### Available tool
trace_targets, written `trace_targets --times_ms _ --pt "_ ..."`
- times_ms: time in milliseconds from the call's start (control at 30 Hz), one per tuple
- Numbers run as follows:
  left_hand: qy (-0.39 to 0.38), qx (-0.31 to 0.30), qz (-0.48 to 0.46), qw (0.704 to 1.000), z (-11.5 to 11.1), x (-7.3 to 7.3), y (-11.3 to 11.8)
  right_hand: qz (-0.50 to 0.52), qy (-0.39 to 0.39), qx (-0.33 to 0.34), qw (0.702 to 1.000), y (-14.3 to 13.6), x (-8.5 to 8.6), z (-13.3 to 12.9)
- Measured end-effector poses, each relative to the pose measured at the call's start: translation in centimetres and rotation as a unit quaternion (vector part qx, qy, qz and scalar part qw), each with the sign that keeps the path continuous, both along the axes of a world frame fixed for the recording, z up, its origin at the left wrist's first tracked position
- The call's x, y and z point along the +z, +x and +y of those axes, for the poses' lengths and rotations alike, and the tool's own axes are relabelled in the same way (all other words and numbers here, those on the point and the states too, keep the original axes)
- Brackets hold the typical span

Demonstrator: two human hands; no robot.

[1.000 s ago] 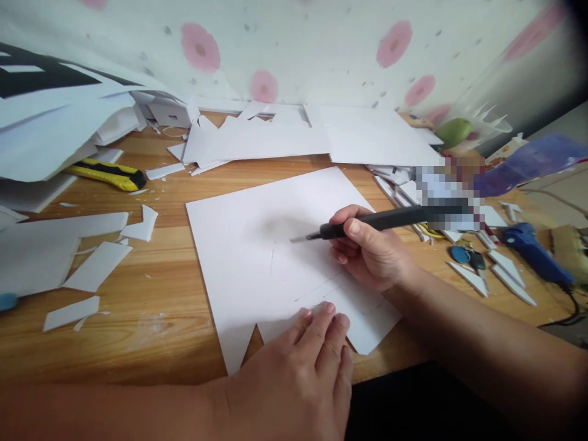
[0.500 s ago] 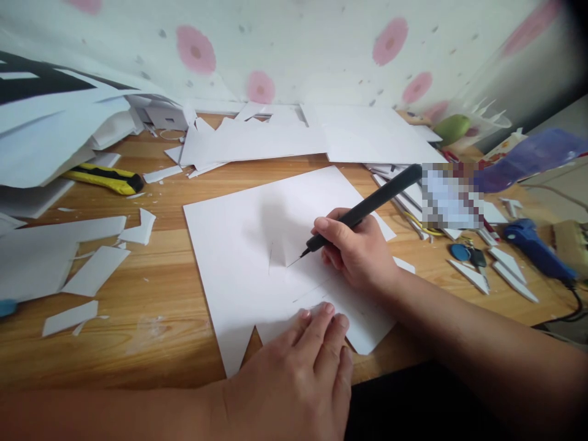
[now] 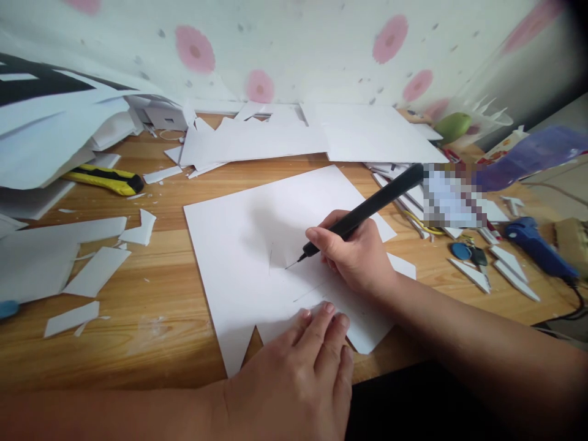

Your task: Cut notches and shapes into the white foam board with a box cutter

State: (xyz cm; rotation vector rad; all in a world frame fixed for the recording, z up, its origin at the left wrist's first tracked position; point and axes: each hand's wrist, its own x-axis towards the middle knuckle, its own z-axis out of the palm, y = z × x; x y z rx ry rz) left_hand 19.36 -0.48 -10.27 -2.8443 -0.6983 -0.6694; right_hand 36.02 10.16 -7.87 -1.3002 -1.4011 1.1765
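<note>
A white board (image 3: 239, 245) with notches cut in its near edge lies on the wooden table (image 3: 169, 263). Thin dark lines are drawn on its middle. My right hand (image 3: 353, 248) grips a black pen (image 3: 367, 205) tilted up to the right, its fine tip at the board's surface near the centre. Flat on the near part of the board rests my left hand (image 3: 307, 361), fingers stretched out and holding nothing. The pen's shadow and my right hand's shadow fall on the board.
A yellow cutter (image 3: 105, 177) lies at the left near white scraps (image 3: 96, 269). Larger white sheets (image 3: 257, 141) lie along the back. At the right are a blue glue gun (image 3: 542, 248), keys (image 3: 478, 256), more scraps and a purple item (image 3: 528, 159).
My right hand has shifted slightly left, with the pen tip slightly left and down on the board. The left hand has stayed in place.
</note>
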Motion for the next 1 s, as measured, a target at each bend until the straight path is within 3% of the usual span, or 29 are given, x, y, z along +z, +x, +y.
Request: trace_targets --times_ms 200,433,767,1000 --pt "0.002 -0.01 0.005 1.0 0.1 -0.2 0.0 -0.066 0.012 -0.028 0.997 -0.9 0.8 0.2" --pt "0.009 -0.014 -0.005 1.0 -0.2 -0.9 -0.3 -0.021 0.0 -0.004 1.0 -0.1 0.0 0.8" --pt "-0.008 -0.011 0.028 1.0 0.1 0.2 -0.6 0.039 -0.012 0.003 0.999 0.0 -0.3 0.8" --pt "0.001 -0.011 0.0 1.0 0.0 -0.4 -0.5 0.03 -0.005 -0.01 0.999 0.1 -0.4 0.8"
